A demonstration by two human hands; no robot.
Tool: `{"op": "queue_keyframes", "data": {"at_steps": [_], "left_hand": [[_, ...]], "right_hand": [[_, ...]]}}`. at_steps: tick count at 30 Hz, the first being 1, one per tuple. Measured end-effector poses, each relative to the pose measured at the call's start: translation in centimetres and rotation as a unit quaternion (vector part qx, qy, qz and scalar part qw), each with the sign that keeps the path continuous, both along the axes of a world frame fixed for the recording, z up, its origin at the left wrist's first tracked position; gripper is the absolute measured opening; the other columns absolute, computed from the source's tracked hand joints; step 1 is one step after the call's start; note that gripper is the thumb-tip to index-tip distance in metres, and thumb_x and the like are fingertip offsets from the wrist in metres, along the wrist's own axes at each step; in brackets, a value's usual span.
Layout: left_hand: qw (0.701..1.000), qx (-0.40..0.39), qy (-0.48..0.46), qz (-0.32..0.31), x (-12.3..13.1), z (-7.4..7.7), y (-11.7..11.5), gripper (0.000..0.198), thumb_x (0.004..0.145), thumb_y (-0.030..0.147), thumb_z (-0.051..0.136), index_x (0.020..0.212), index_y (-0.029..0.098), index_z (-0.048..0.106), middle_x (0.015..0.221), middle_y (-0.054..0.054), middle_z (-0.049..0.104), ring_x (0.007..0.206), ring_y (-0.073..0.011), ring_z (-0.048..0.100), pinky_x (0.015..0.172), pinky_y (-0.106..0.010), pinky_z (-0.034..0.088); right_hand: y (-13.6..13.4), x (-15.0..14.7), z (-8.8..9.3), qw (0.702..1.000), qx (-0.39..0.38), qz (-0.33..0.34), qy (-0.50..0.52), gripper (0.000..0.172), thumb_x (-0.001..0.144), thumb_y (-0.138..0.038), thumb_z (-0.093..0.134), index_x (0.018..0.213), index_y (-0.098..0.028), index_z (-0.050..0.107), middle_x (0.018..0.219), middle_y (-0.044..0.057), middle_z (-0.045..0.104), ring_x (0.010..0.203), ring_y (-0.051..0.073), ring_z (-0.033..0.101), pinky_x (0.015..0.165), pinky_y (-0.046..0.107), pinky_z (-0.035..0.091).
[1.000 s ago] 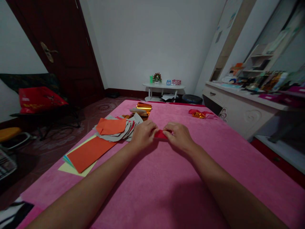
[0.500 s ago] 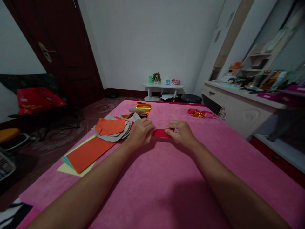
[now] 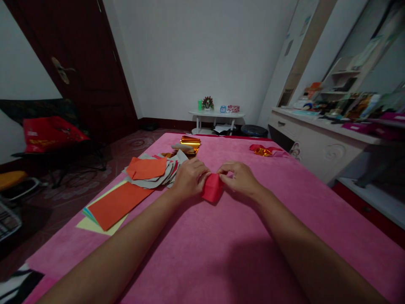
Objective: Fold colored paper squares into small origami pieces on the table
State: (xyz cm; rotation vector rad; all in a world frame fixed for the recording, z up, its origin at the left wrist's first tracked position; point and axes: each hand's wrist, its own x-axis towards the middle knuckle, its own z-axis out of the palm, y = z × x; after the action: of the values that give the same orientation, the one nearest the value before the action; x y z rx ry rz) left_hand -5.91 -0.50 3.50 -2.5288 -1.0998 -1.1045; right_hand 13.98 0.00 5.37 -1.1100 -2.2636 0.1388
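A small piece of red paper (image 3: 212, 188) hangs between my two hands, just above the pink-covered table. My left hand (image 3: 190, 176) pinches its upper left edge between thumb and fingers. At the upper right corner, my right hand (image 3: 238, 177) grips it the same way. Creases cross the paper's face. Close beside my left hand lies a pile of grey and red paper pieces (image 3: 158, 180), topped by an orange piece (image 3: 148, 167). Nearer me on the left are long orange sheets (image 3: 118, 203) over yellow and blue ones.
Shiny gold foil (image 3: 190, 142) lies at the table's far end. Gold and red scraps (image 3: 263, 150) rest at the far right of the pink cloth (image 3: 202, 253). A cluttered white dresser (image 3: 316, 126) stands to the right, a chair with a red bag (image 3: 52, 134) to the left.
The red paper was a flat narrow strip stretched between my hands; now it is turned with its broader face toward me and reaches lower. My hands have come slightly closer together.
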Motion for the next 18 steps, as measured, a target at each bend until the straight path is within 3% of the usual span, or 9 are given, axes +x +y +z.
{"op": "queue_keyframes", "data": {"at_steps": [10,14,18], "left_hand": [[0.998,0.023,0.055,0.016,-0.2,0.1,-0.2,0.023,0.089,0.023,0.045,0.079,0.017,0.065,0.076,-0.007,0.062,0.078,-0.0202,0.052,0.069,-0.034,0.038],[0.996,0.035,0.081,0.019,0.1,0.0,-0.5,0.022,0.088,0.023,0.046,0.079,0.018,0.065,0.075,-0.007,0.061,0.078,-0.0206,0.051,0.067,-0.034,0.036],[0.996,0.043,0.073,0.010,0.1,0.3,-0.5,0.021,0.087,0.022,0.046,0.078,0.018,0.064,0.075,-0.007,0.061,0.077,-0.0201,0.051,0.068,-0.034,0.036]], "right_hand": [[0.1,-0.3,-0.4,0.990,-0.067,0.044,0.112,0.029,0.072,-0.012,0.056,0.096,-0.021,0.070,0.102,0.005,0.069,0.094,0.019,0.062,0.081,0.031,0.045],[-0.1,-0.7,-1.0,0.991,-0.098,0.027,0.086,0.014,0.077,-0.021,0.059,0.083,-0.020,0.071,0.081,0.003,0.071,0.074,0.017,0.062,0.068,0.028,0.044],[-0.2,-1.1,-1.0,0.994,-0.083,0.015,0.074,0.014,0.080,-0.022,0.057,0.077,-0.019,0.070,0.073,0.002,0.069,0.066,0.014,0.059,0.063,0.025,0.041]]}}
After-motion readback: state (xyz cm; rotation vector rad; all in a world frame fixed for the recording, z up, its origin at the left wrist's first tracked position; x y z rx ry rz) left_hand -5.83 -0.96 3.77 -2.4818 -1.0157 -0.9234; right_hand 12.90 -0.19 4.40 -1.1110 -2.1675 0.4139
